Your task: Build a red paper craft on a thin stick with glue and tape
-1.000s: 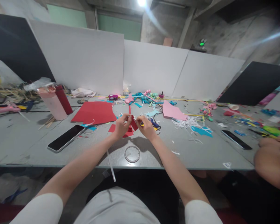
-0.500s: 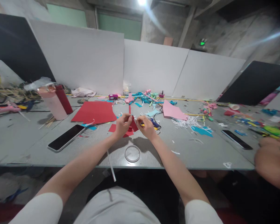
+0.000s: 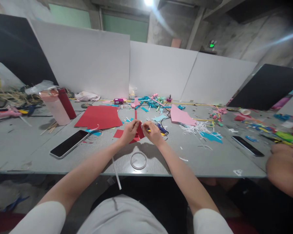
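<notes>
My left hand (image 3: 129, 132) is closed on a small red paper piece (image 3: 141, 131) above the middle of the table. Opposite it, my right hand (image 3: 153, 132) has thumb and fingers pinched together at the paper's right edge; whatever lies between those fingertips is too small to make out. Under the hands lie more red paper scraps (image 3: 118, 133). Closer to me, a narrow tape ring (image 3: 138, 168) rests flat on the table, and a thin white stick (image 3: 117, 175) juts over the front edge below my left forearm.
A large red sheet (image 3: 99, 117), a phone (image 3: 69, 144) and a pink bottle (image 3: 55, 109) are on the left. Pink paper (image 3: 182, 116), white shreds (image 3: 197, 127) and another phone (image 3: 247, 145) lie right. A neighbour's arm (image 3: 284, 170) rests at the far right.
My left fingertips have shifted slightly right, toward my right hand, and the red paper piece has turned a little. The right hand has barely moved.
</notes>
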### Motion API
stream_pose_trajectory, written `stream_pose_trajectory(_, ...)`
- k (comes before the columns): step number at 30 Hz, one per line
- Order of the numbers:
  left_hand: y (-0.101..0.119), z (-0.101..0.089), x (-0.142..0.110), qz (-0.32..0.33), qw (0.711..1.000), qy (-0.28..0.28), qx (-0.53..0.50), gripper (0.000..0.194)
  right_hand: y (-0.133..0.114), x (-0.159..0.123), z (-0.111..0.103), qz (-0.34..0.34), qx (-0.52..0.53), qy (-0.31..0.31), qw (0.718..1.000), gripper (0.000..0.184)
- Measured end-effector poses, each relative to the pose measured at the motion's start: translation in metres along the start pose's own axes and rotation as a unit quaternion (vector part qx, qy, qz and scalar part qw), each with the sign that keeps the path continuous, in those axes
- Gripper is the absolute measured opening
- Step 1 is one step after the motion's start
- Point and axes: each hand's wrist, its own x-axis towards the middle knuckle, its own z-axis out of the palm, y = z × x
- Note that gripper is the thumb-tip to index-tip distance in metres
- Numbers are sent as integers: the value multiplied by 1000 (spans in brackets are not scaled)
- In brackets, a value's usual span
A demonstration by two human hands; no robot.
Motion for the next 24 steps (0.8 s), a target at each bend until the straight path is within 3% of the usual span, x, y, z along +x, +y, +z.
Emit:
stream_pose_trajectory(10, -9, 0, 2, 38, 996, -78, 37, 30, 2, 1, 0, 24, -9, -18, 1000, 13)
stream_pose_trajectory(14, -8, -1, 4, 28, 995, -83, 41, 31, 3, 1, 1, 50, -2, -3, 999, 17)
stream_pose_trajectory(20, -11, -2, 7, 9, 996, -80, 48, 33, 4, 2, 0, 44, 31, -32, 998, 18)
stream_pose_trajectory(24, -10, 1, 8, -4, 996, -71, 44, 32, 3, 1, 0, 55, 37, -8, 998, 19)
